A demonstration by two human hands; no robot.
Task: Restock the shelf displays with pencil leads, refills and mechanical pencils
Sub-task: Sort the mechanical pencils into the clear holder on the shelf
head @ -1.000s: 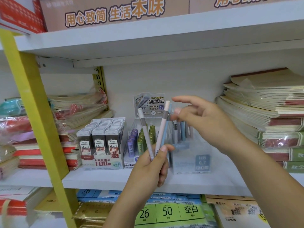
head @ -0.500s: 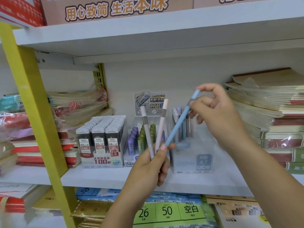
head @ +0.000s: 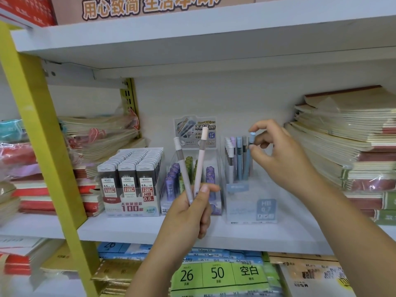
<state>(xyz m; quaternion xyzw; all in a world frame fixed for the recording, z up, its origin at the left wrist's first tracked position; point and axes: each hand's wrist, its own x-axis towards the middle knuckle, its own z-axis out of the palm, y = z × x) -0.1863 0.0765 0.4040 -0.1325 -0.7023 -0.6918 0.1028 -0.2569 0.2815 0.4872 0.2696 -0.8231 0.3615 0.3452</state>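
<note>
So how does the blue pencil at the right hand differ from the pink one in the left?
The blue pencil stands in the clear display box among other pencils; the pink pencil is held in the air. The right hand pinches the blue one at its top cap; the left hand grips the pink one by its lower end. Both are slim, cap end up.

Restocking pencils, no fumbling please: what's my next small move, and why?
Probably release the blue pencil: your right hand pinches its cap, it already stands in the clear holder, and your left hand holds two more pencils.
</note>
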